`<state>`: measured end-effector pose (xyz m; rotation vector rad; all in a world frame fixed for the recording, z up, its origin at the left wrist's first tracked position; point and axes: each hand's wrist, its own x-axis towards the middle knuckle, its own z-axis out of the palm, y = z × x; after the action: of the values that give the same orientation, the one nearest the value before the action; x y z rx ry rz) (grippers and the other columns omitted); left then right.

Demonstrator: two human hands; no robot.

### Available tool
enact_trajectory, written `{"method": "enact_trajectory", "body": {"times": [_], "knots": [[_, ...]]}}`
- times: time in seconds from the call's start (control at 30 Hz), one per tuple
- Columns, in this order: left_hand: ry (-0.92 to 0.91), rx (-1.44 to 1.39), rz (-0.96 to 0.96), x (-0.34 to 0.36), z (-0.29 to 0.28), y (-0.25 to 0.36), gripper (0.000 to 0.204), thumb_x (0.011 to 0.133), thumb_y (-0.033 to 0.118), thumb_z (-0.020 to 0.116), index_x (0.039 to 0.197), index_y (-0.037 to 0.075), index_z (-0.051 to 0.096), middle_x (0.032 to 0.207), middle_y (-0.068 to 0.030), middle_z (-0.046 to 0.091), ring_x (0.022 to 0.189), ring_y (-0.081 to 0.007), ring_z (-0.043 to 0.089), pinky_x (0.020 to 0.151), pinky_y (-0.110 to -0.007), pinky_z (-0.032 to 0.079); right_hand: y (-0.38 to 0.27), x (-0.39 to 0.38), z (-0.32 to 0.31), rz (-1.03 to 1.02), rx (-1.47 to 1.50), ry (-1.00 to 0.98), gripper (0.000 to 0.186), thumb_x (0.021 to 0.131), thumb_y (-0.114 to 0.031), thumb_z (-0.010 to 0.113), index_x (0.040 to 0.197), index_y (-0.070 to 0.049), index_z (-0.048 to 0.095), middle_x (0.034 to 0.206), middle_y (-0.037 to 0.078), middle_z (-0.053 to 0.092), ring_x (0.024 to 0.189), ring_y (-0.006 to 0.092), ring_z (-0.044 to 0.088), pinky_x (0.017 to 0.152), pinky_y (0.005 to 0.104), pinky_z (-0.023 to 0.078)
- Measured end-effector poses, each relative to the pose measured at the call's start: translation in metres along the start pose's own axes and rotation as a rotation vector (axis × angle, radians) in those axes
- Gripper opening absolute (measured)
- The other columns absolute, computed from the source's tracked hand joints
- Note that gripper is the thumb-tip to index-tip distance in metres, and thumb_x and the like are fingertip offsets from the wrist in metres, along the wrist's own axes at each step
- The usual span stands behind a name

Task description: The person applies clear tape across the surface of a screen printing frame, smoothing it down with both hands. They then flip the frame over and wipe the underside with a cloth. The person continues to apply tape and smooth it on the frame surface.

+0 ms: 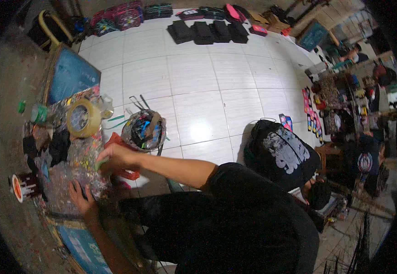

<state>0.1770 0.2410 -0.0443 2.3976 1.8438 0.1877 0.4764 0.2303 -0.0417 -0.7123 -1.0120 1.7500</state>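
My left hand [83, 199] lies flat with its fingers apart on the paint-spattered worktop [57, 201]. Just beyond it, my right hand [117, 156] is closed at the worktop's right edge; a bit of something pale green shows at its fingers, too small to name. A wide roll of clear tape [94, 118] rests on the far part of the worktop. Black rags [59, 147] lie to the left of my right hand. At the left edge stands a stained container [21, 188] with orange-red inside.
Blue framed screens stand at the far end [75, 75] and near end [85, 246] of the worktop. Right of it are a scrap-filled bin [163, 132] and a red plastic bag [129, 173]. A person in a black printed shirt [283, 153] sits to the right. Black stacks [203, 33] lie on the tiled floor.
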Motion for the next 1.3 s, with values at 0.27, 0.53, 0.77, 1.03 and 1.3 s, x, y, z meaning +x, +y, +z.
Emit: {"method": "enact_trajectory", "body": {"times": [0.27, 0.53, 0.77, 1.03, 1.3], "knots": [[0.162, 0.080, 0.112, -0.027, 0.004, -0.023, 0.053, 0.095, 0.023, 0.059, 0.142, 0.002, 0.045, 0.148, -0.0232, 0.040, 0.134, -0.0416, 0.040, 0.111, -0.051, 0.034, 0.013, 0.012, 0.034, -0.227, -0.614, 0.038, 0.014, 0.079, -0.011, 0.072, 0.088, 0.000, 0.071, 0.082, 0.009, 0.071, 0.076, 0.0186, 0.069, 0.070, 0.0332, 0.054], [0.147, -0.038, 0.027, -0.006, -0.020, 0.056, 0.055, 0.093, 0.032, 0.059, 0.142, 0.010, 0.046, 0.147, -0.0095, 0.045, 0.136, -0.0368, 0.037, 0.113, -0.055, 0.026, -0.040, -0.004, 0.012, 0.139, -0.580, 0.092, 0.009, 0.087, -0.001, 0.066, 0.094, 0.003, 0.071, 0.082, 0.007, 0.072, 0.071, 0.0112, 0.064, 0.067, 0.0263, 0.051], [0.060, -0.114, -0.044, -0.008, -0.018, 0.063, 0.058, 0.095, 0.037, 0.055, 0.145, 0.009, 0.043, 0.155, -0.0057, 0.035, 0.143, -0.0350, 0.026, 0.116, -0.056, 0.017, -0.069, 0.049, 0.032, 0.277, -0.684, -0.028, 0.009, 0.086, -0.001, 0.068, 0.094, 0.004, 0.071, 0.081, 0.006, 0.071, 0.071, 0.0101, 0.063, 0.061, 0.0248, 0.049], [0.018, -0.258, 0.016, 0.001, -0.019, 0.069, 0.070, 0.096, 0.040, 0.054, 0.144, -0.007, 0.035, 0.156, -0.0176, 0.028, 0.148, -0.0282, 0.019, 0.118, -0.057, 0.007, -0.087, 0.071, 0.039, -0.166, -1.447, -0.273, 0.026, 0.079, 0.004, 0.066, 0.105, 0.007, 0.067, 0.086, 0.018, 0.070, 0.081, 0.0200, 0.068, 0.075, 0.0351, 0.053], [0.031, -0.293, 0.068, -0.006, -0.023, 0.068, 0.077, 0.092, 0.047, 0.056, 0.145, -0.004, 0.035, 0.156, -0.0192, 0.027, 0.147, -0.0300, 0.019, 0.118, -0.057, 0.006, -0.079, 0.123, 0.042, -0.194, -1.447, -0.361, 0.019, 0.082, -0.001, 0.066, 0.100, 0.003, 0.069, 0.091, 0.018, 0.071, 0.083, 0.0185, 0.068, 0.072, 0.0321, 0.051]]}}
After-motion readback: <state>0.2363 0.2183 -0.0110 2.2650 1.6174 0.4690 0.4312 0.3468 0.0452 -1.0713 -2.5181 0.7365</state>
